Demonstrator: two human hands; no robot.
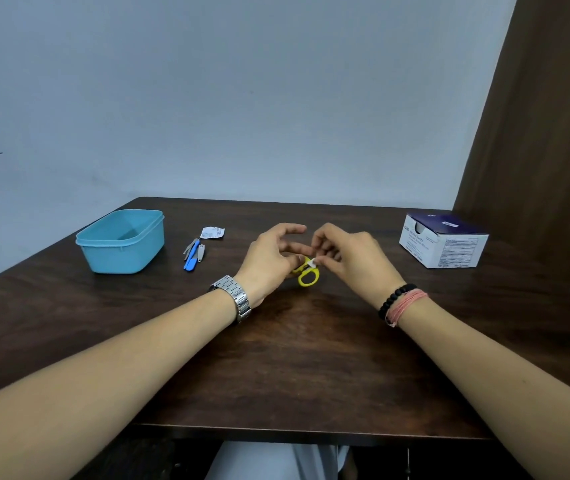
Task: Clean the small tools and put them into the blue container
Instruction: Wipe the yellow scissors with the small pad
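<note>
Centre of frame: the left hand point(269, 258) grips one pair of yellow-handled scissors point(307, 273) above the desk point(311, 358); the right hand point(349, 258) pinches one white swab point(313, 261) against it. Left: one blue container point(122, 241), three small tools point(193, 252), one torn wrapper point(212, 232). Right: one swab box point(444, 240), print unreadable.

Both bare forearms reached forward from the near edge of the dark wooden desk point(311, 358) and met over its middle. The left hand point(269, 261) — a silver metal watch point(236, 297) on its wrist — curled its fingers round the small yellow-handled scissors point(307, 273). The right hand point(352, 258), with black bead and pink thread bracelets point(402, 303) on its wrist, pinched a small white wipe point(313, 261) against them, fingers bent.
</note>
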